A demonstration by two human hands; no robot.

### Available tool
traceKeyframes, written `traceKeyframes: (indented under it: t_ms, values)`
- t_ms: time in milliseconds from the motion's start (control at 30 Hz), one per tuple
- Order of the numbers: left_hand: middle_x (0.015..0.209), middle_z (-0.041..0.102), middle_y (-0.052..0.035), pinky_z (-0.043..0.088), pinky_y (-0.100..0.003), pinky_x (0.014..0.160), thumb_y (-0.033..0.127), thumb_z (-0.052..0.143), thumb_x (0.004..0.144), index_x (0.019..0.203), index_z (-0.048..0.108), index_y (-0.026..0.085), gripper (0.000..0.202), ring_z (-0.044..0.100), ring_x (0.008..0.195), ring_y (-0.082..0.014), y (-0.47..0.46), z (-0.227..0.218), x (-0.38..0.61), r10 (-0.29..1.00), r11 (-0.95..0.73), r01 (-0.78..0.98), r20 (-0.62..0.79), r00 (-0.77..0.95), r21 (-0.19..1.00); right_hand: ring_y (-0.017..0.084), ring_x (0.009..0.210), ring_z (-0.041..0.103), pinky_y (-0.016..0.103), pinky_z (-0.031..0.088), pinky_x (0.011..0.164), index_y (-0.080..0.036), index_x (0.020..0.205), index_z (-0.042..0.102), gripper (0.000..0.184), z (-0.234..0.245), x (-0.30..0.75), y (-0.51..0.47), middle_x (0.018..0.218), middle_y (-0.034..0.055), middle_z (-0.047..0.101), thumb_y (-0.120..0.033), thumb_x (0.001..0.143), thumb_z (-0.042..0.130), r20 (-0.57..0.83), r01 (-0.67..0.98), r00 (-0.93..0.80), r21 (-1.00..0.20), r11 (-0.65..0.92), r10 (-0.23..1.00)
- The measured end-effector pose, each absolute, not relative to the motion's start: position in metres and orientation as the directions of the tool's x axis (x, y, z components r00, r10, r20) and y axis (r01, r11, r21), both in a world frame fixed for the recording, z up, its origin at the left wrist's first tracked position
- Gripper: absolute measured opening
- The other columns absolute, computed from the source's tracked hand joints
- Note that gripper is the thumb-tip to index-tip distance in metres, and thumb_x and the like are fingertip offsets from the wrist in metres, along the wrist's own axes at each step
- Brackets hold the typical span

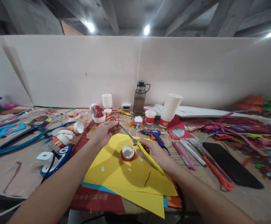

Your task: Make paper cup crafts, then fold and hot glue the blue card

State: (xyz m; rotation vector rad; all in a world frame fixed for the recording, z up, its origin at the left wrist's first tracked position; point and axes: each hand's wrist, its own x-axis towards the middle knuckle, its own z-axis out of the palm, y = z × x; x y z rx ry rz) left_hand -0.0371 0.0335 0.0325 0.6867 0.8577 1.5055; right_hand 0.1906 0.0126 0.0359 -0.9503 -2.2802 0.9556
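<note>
My right hand is wrapped round the yellow handles of a pair of scissors, whose metal blades point up and left. Close to the blade tips, my left hand pinches a small red paper strip. Whether the blades touch the strip, I cannot tell. Below the scissors, a white paper cup base with a red rim sits on yellow paper sheets. A thin dark red strip and small white scraps lie on the same sheets.
Behind stand a water bottle, stacked paper cups and a cup of red strips. A blue glue gun lies beyond my right hand. Further right are a cutter, a black phone-like slab and colourful pipe cleaners.
</note>
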Motion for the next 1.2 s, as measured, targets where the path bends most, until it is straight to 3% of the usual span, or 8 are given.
traceKeyframes:
  t_ms: [267, 1200]
  values:
    - [0.066, 0.067, -0.0056, 0.054, -0.021, 0.062, 0.010, 0.065, 0.072, 0.070, 0.065, 0.008, 0.003, 0.064, 0.059, -0.0113, 0.031, 0.033, -0.032, 0.989, -0.031, -0.568, -0.056, -0.135, 0.823, 0.013, 0.067, 0.054, 0.021, 0.037, 0.058, -0.014, 0.084, 0.065, 0.019, 0.039, 0.190, 0.012, 0.079, 0.0027, 0.065, -0.026, 0.082, 0.050, 0.177, 0.405, -0.645, -0.745, 0.529, 0.744]
    - [0.066, 0.067, -0.0042, 0.053, -0.026, 0.067, 0.013, 0.071, 0.066, 0.071, 0.063, 0.011, 0.009, 0.063, 0.060, -0.0120, 0.030, 0.034, -0.028, 0.979, -0.055, -0.527, -0.058, -0.195, 0.848, 0.014, 0.058, 0.054, 0.022, 0.040, 0.055, -0.018, 0.084, 0.068, 0.019, 0.043, 0.189, 0.008, 0.059, -0.0003, 0.059, -0.028, 0.079, 0.053, 0.122, 0.448, -0.598, -0.768, 0.457, 0.792]
